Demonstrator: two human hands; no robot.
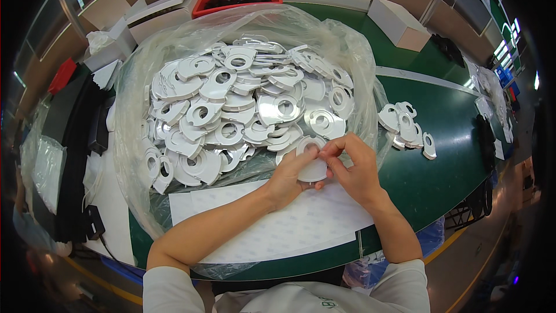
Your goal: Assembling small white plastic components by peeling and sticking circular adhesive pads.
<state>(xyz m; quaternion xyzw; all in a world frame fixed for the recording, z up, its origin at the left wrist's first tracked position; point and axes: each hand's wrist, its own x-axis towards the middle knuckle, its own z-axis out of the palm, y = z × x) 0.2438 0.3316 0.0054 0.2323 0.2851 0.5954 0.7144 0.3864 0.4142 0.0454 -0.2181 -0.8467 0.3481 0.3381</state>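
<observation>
At left, a bag (128,162) holds piled parts (237,101). Just below centre, your left grip (282,184) closes around one white disc (313,171); the fingers of your right grip (358,175) bunch at its edge, pinching or not, I can't tell. You're probably checking that edge; the next move likely calls for a steady left hold. At right, small parts (408,130) lie on the table (454,153).
</observation>
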